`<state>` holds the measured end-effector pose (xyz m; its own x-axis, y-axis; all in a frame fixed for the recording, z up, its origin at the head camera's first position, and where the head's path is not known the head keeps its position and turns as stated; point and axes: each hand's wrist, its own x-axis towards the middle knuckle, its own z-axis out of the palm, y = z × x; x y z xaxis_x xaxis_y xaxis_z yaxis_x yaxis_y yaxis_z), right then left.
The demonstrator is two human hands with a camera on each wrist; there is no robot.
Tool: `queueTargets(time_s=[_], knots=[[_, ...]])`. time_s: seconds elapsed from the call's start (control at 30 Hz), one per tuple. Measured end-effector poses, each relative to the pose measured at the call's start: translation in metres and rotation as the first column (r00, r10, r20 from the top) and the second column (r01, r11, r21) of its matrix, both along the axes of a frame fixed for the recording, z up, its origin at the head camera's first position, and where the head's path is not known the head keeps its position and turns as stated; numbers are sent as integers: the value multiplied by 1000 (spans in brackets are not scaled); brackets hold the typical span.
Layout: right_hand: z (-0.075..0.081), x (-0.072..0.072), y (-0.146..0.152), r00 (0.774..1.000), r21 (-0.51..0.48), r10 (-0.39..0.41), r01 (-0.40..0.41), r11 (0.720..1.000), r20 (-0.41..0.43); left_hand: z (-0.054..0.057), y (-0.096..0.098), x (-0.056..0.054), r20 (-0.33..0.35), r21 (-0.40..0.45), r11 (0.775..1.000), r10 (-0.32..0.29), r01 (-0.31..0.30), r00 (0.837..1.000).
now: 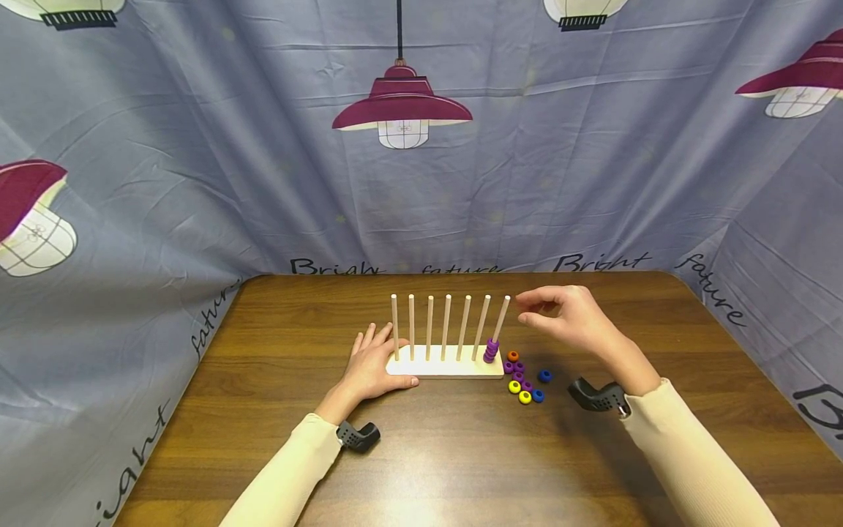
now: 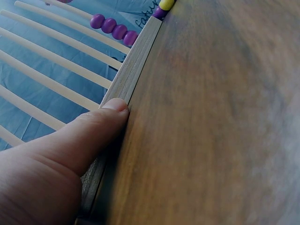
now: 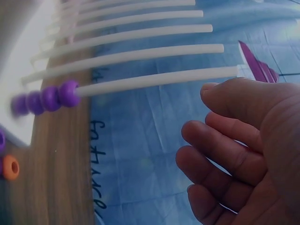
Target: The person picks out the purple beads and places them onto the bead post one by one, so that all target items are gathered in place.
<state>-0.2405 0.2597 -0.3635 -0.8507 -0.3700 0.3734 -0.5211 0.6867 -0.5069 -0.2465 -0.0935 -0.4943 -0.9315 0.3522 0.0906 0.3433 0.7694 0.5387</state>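
A pale wooden peg rack (image 1: 444, 372) stands on the table, with a row of upright pegs. Several purple beads (image 1: 490, 351) are stacked at the bottom of its rightmost peg (image 1: 502, 318). My left hand (image 1: 372, 366) holds the base's left end, thumb along the front edge and index finger behind; the left wrist view shows the thumb (image 2: 101, 119) against that edge. Just right of the rightmost peg's top hovers my right hand (image 1: 560, 315), fingers loosely bent. In the right wrist view nothing lies between the thumb (image 3: 234, 101) and fingers.
Loose beads lie by the rack's right end: an orange bead (image 1: 513, 356), several purple beads (image 1: 518, 377), yellow beads (image 1: 514, 387) and blue beads (image 1: 544, 375). The brown wooden table (image 1: 428, 454) ends at a printed grey-blue curtain (image 1: 421, 205) behind.
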Motion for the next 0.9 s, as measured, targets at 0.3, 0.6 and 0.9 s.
queueTargets(time_s=[0.3,0.6,0.9], knots=[[-15,8,11,1000,-21,-5,6,1000,28,-2,-1,1,7,6,1000,1,-1,1000],[-49,28,20,999,-8,-28,28,1000,35,-2,-1,0,3,-3,1000,1,-1,1000],[-82,45,24,994,-4,-32,32,999,101,-1,0,-1,3,-5,1000,0,0,1000]])
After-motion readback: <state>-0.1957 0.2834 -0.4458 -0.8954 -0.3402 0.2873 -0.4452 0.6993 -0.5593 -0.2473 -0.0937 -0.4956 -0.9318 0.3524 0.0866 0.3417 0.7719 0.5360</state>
